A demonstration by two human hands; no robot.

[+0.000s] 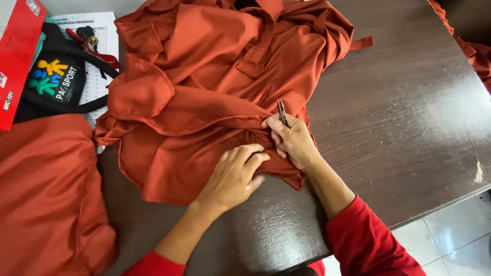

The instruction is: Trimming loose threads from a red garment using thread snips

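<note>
A rust-orange shirt (215, 76) with a collar and button placket lies crumpled on a dark wooden table (404, 117). My left hand (235, 176) presses down on a fold of the shirt near its lower edge, fingers curled on the cloth. Just to its right, my right hand (292, 140) holds small metal thread snips (282, 112), their blades pointing up over the cloth. Both hands are close together, almost touching. I wear red sleeves.
More rust-orange cloth (48, 194) is piled at the left. A black bag (53, 82) with a colourful emblem, a red flat box (18, 46) and a printed sheet (102, 61) lie at the upper left. The table's edge runs along the lower right above a tiled floor (455, 230).
</note>
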